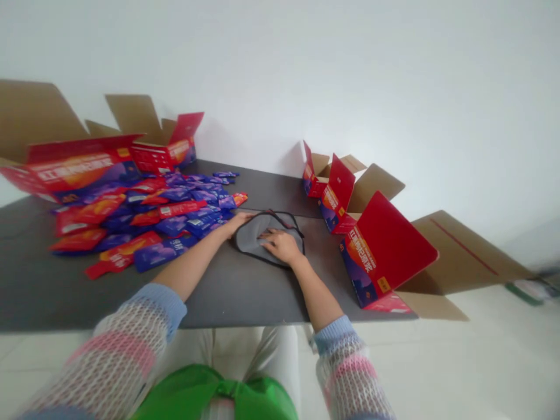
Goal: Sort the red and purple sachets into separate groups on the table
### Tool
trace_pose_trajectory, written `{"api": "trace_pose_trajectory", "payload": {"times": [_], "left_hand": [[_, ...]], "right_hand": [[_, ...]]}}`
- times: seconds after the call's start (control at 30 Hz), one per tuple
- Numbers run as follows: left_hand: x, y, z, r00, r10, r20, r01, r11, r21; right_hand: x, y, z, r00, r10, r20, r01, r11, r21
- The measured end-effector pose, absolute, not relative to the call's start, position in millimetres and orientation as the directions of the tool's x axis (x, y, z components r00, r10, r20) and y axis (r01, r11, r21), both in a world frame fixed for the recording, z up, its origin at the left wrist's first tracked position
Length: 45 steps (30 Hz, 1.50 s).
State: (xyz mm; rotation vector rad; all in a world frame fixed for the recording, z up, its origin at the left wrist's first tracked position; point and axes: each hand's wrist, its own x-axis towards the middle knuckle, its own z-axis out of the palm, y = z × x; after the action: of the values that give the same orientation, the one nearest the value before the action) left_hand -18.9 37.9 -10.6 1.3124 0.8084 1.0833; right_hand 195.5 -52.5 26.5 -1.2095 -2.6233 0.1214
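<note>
A flat grey fabric piece with black edging [249, 234], perhaps a pouch or a bag, lies on the dark table in front of me. My left hand [240, 223] grips its left edge, with the fingers partly hidden. Across its middle lies my right hand [282, 246], fingers stretched to the left and touching the grey surface. A thin dark cord or strap with some red shows along the far edge. Just left of my left hand, a heap of purple and red sachets [175, 226] spreads over the table.
Open red-and-purple cartons stand at the back left, including a large carton [87, 169] and a smaller one [151, 157]. Along the right side are more open cartons, the nearest carton [363, 262] with flaps overhanging the table [210, 303]. A white wall rises behind.
</note>
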Motion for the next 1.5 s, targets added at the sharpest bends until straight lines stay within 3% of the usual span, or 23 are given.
{"api": "trace_pose_trajectory", "payload": {"times": [0.1, 0.2, 0.33, 0.5, 0.7, 0.93, 1.03, 1.27, 1.5], "left_hand": [[-21, 34, -17, 0.398, 0.918, 0.006, -0.163, 0.064, 0.984], [-25, 31, -22, 0.438, 0.899, -0.012, -0.195, 0.108, 0.975], [-27, 30, -24, 0.452, 0.892, -0.010, -0.198, 0.111, 0.974], [-25, 34, -26, 0.458, 0.889, -0.003, -0.149, 0.081, 0.986], [-21, 35, -30, 0.347, 0.931, 0.114, -0.034, -0.109, 0.994], [-31, 44, -28, 0.322, 0.947, 0.000, -0.083, 0.028, 0.996], [-36, 51, -24, 0.348, 0.938, -0.007, -0.085, 0.039, 0.996], [-28, 35, -23, 0.447, 0.894, 0.024, -0.124, 0.035, 0.992], [-29, 30, -32, 0.362, 0.922, 0.136, -0.013, -0.141, 0.990]], "right_hand": [[214, -48, 30, -0.445, 0.872, 0.206, 0.865, 0.478, -0.153], [221, -45, 28, -0.285, 0.941, 0.183, 0.941, 0.311, -0.132], [209, -49, 17, -0.239, 0.956, 0.172, 0.955, 0.264, -0.139], [179, -51, 4, -0.279, 0.928, 0.247, 0.919, 0.332, -0.211], [154, -44, -3, -0.450, 0.846, 0.286, 0.824, 0.517, -0.233], [145, -62, 6, -0.676, 0.685, 0.272, 0.672, 0.724, -0.154], [143, -70, 9, -0.688, 0.670, 0.279, 0.670, 0.734, -0.109], [163, -59, 5, -0.383, 0.888, 0.255, 0.893, 0.427, -0.144], [203, -45, -3, -0.222, 0.966, 0.130, 0.938, 0.248, -0.242]]}}
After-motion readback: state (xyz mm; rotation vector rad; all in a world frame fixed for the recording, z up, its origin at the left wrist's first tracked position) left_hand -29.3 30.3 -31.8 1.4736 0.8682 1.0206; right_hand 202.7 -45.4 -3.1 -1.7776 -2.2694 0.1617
